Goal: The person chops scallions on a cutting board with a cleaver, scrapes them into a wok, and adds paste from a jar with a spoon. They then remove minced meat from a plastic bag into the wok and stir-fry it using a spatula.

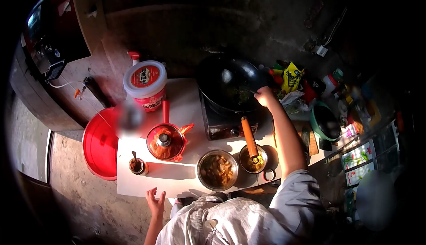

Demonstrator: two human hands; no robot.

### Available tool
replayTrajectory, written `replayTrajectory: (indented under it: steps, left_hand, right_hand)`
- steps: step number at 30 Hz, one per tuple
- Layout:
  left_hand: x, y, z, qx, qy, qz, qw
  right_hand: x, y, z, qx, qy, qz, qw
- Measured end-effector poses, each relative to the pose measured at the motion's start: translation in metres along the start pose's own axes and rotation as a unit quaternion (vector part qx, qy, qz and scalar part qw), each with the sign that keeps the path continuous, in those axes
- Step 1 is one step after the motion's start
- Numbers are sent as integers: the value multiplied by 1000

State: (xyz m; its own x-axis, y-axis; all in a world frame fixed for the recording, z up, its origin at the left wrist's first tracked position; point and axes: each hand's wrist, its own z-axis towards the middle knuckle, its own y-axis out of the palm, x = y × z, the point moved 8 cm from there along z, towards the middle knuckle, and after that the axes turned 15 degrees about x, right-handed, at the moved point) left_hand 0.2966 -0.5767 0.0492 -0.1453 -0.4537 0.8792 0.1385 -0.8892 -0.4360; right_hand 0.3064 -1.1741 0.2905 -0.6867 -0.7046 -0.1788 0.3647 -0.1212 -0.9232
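At the right rim of a black wok (217, 83), my right hand (265, 96) is closed. What its fingers grip is too dark to make out; dark green bits lie in the wok. The wok stands on a stove (219, 129). Below my right forearm are a small metal bowl (243, 165) of yellowish food, with a wooden handle (250, 138) across it, and a larger metal bowl (200, 170) of brown chunks. Off the table's front edge, my left hand (155, 202) hangs with fingers loosely curled and apart, holding nothing; the nearest thing is a jar (137, 167) with a spoon.
On the white table (171, 174) stand a red lidded pan (165, 152) and a lidded red tub (150, 97). A red basin (91, 143) is at the left. Right of the wok are a yellow packet (291, 78), a green basin (316, 123) and several bottles. A dark ring (265, 174) lies near the front edge.
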Motion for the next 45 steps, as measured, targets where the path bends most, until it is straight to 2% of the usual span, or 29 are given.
replayTrajectory:
  steps: [2,3,4,7,8,10,12,14,15,16,18,20,22,24,26,28,29,31,32,34,37,38,40,41,44,45]
  left_hand:
    - [0,-2,2,3,0,4,1000]
    - [0,-2,3,7,-1,5,1000]
    - [-3,-2,3,7,-2,5,1000]
    - [-7,-1,5,2,-36,1,999]
    - [-4,0,5,0,-35,-3,999]
    - [-1,3,7,1,-34,-9,999]
    - [-4,7,5,-4,-32,-14,999]
    - [-2,8,3,-6,-28,-10,1000]
    - [-2,8,4,-10,-23,-6,1000]
    - [-3,7,4,-10,-23,-5,1000]
    - [-6,5,3,-3,-23,-1,1000]
    - [-9,4,3,-3,-41,-3,999]
    - [-13,4,3,0,-59,-7,998]
    - [-14,5,4,2,-44,-4,999]
    - [-10,6,4,1,-45,-4,999]
    - [-7,7,2,-1,-45,-3,999]
    - [-6,7,2,-4,-42,3,999]
    - [-5,7,4,-8,-36,11,999]
    - [-4,7,5,-5,-38,10,999]
    - [-6,6,5,-1,-40,9,999]
    - [-10,6,5,-1,-52,6,999]
    - [-9,6,5,1,-52,10,999]
    - [-8,7,3,3,-52,13,999]
    - [-7,8,2,2,-49,10,999]
    - [-4,8,0,-4,-49,9,999]
    - [-4,7,-1,-9,-50,11,999]
  right_hand:
    - [-5,-19,-11,-56,-76,110,989]
    - [2,-32,-21,-164,24,145,975]
    - [13,-40,-19,-160,5,146,976]
    - [32,-55,-7,-129,46,73,988]
    - [28,-53,2,-115,9,30,993]
    - [16,-41,11,-71,-34,-16,997]
    - [12,-4,19,-30,-4,-38,999]
    - [-1,11,12,-65,6,11,998]
    - [-13,2,7,-25,-74,78,994]
    - [-6,-6,7,-26,-73,79,994]
    - [4,-33,-15,-189,78,181,962]
    - [19,-60,-13,-183,73,72,978]
    - [30,-56,0,-164,34,43,985]
    - [30,-49,20,-38,-56,-35,997]
    - [22,-21,29,18,-50,-52,997]
    - [-18,-31,7,23,-19,-72,997]
    - [-12,-26,10,23,-18,-71,997]
    - [-12,-1,9,-69,-81,91,990]
    - [-12,-22,-4,-124,4,164,979]
    - [9,-43,-19,-222,124,162,953]
    - [30,-72,-6,-185,67,34,980]
    - [32,-66,-4,-184,66,34,980]
    - [31,-59,13,-52,-18,3,999]
    - [28,-56,14,1,-25,-12,1000]
    - [29,-62,9,96,-20,57,994]
    - [38,-64,8,91,2,81,992]
